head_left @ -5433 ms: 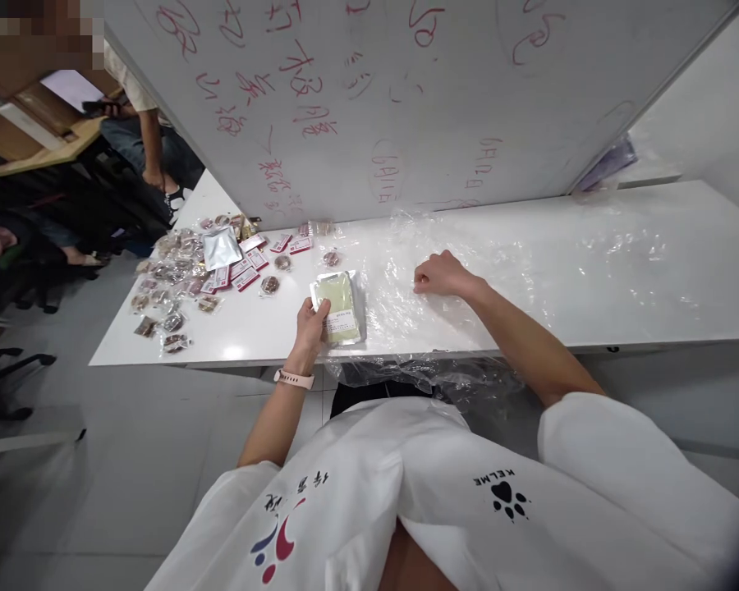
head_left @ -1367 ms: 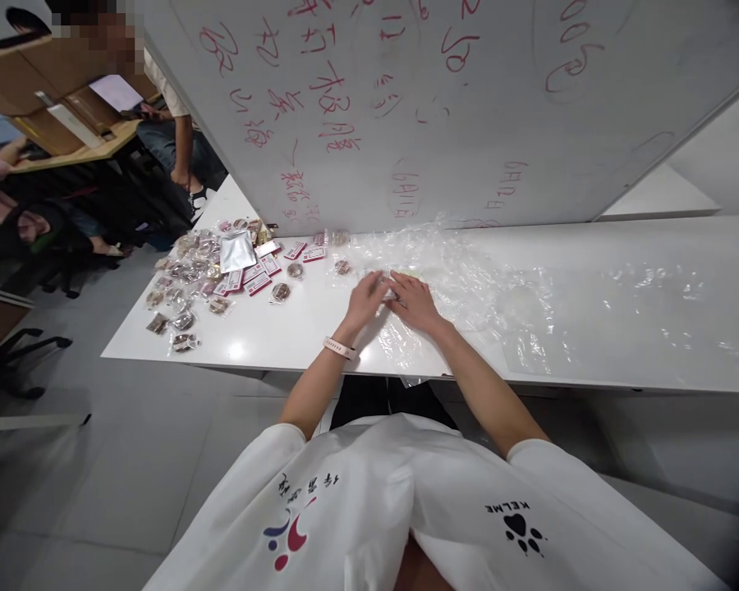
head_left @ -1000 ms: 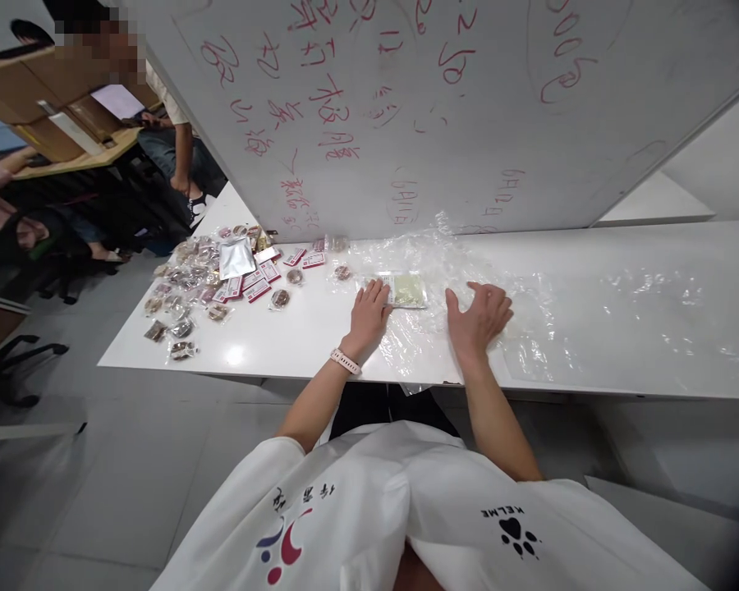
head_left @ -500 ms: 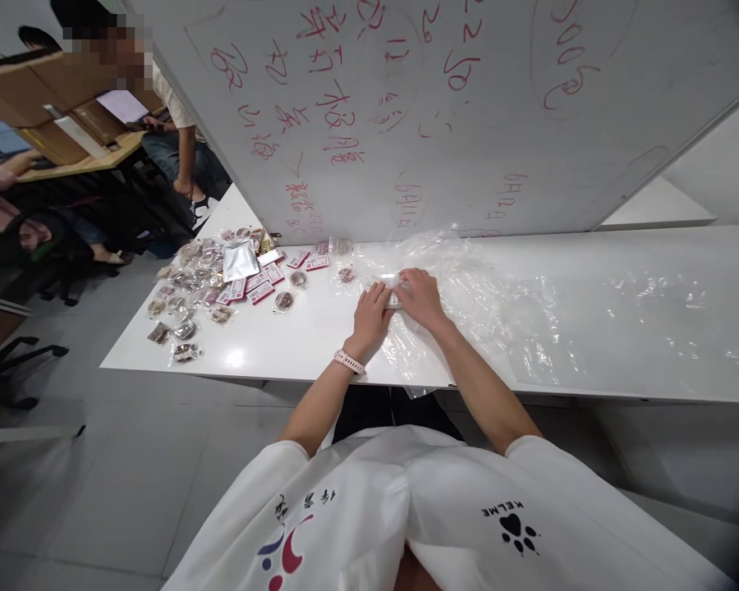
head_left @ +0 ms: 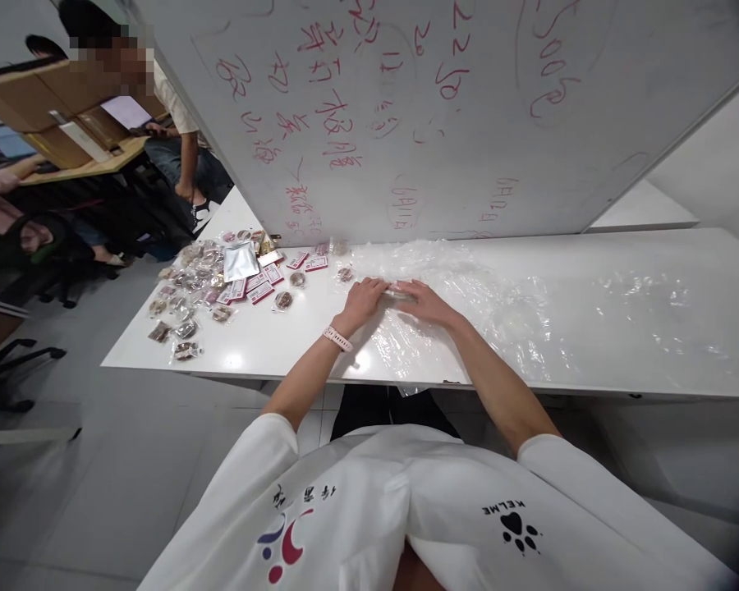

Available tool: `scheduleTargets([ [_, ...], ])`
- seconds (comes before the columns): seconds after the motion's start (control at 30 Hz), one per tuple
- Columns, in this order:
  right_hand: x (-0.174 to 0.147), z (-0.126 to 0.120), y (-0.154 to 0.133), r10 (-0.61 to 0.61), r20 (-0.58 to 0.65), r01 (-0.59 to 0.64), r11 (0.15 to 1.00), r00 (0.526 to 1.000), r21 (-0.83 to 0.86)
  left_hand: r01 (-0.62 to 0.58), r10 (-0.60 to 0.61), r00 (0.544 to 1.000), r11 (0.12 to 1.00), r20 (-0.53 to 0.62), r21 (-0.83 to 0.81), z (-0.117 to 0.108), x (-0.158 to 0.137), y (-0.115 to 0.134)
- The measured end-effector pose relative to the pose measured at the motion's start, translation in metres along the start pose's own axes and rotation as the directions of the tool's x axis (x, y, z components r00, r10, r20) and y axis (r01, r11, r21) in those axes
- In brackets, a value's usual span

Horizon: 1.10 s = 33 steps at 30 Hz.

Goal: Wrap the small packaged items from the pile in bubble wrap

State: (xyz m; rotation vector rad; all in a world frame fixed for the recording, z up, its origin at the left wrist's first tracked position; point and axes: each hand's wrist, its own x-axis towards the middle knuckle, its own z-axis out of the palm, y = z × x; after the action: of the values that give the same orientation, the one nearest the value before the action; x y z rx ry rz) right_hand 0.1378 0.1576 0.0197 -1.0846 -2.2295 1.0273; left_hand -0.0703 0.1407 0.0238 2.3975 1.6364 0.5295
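Clear plastic film point(head_left: 505, 316) lies crinkled over the white table. Near its left end, my left hand point(head_left: 364, 297) and my right hand point(head_left: 424, 300) grip a small plastic-wrapped packet point(head_left: 397, 295) from either side. Fingers of both hands curl over it, fingertips almost meeting at its far edge. Most of the packet is hidden, so its contents cannot be made out. A pink wristband point(head_left: 337, 338) circles my left wrist. Left of my left hand lies a small clear-wrapped brown piece point(head_left: 345, 274), apart from it.
Several wrapped brown pieces point(head_left: 188, 328), red-and-white cards point(head_left: 262, 291) and a silver pouch point(head_left: 241, 261) crowd the table's left end. A whiteboard point(head_left: 468, 164) with red writing stands behind. Another person point(head_left: 188, 156) sits at the upper left beside a desk with cardboard boxes point(head_left: 55, 103).
My hands have shifted slightly, with wrists spread wider and fingers lower around the packet. The film behind my right hand has flattened somewhat.
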Motion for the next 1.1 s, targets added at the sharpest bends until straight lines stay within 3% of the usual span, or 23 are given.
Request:
scheduleTargets([
  [0.07,-0.007,0.000,-0.006,0.056,-0.180,-0.023,0.983,0.982,0.180,0.059,-0.061,0.998,0.997,-0.034,-0.048,-0.006,0.006,-0.005],
  [0.17,-0.018,0.003,-0.010,0.276,-0.469,-0.072,0.910,0.839,0.408,0.151,-0.158,0.981,0.986,-0.112,-0.068,-0.009,0.008,-0.007],
  [0.2,-0.021,0.005,-0.009,0.370,-0.464,-0.112,0.863,0.805,0.493,0.166,-0.174,0.975,0.984,-0.137,-0.067,-0.008,0.007,-0.006],
  [0.23,-0.023,0.006,-0.008,0.445,-0.400,-0.157,0.801,0.801,0.578,0.167,-0.176,0.971,0.984,-0.160,-0.067,-0.007,0.005,-0.004],
  [0.3,-0.025,0.005,-0.004,0.480,-0.178,-0.229,0.671,0.859,0.706,0.104,-0.112,0.975,0.993,-0.193,-0.052,-0.006,-0.004,0.005],
  [0.37,-0.024,0.001,-0.001,0.403,-0.017,-0.254,0.609,0.915,0.751,-0.013,0.011,0.979,1.000,-0.202,-0.011,-0.007,-0.017,0.017],
  [0.5,-0.017,-0.012,0.003,0.295,0.090,-0.265,0.632,0.951,0.728,-0.219,0.230,0.966,0.971,-0.117,0.100,-0.019,-0.051,0.044],
  [0.63,-0.004,-0.015,0.004,0.233,0.173,-0.280,0.586,0.957,0.761,-0.390,0.388,0.920,0.899,0.051,0.201,-0.032,-0.076,0.062],
  [0.73,0.003,-0.010,-0.004,0.228,0.119,-0.236,0.602,0.966,0.762,-0.439,0.421,0.898,0.868,0.126,0.232,-0.035,-0.077,0.063],
  [0.9,-0.002,-0.014,-0.039,0.145,0.090,-0.169,0.752,0.985,0.637,-0.418,0.393,0.905,0.893,0.165,0.166,-0.031,-0.058,0.051],
  [0.97,-0.003,-0.027,-0.052,0.116,0.071,-0.135,0.779,0.991,0.612,-0.430,0.404,0.899,0.888,0.172,0.164,-0.028,-0.055,0.048],
  [1.1,0.002,-0.068,-0.053,0.109,-0.130,0.008,0.734,0.985,0.679,-0.484,0.475,0.875,0.848,0.092,0.218,-0.014,-0.072,0.047],
])
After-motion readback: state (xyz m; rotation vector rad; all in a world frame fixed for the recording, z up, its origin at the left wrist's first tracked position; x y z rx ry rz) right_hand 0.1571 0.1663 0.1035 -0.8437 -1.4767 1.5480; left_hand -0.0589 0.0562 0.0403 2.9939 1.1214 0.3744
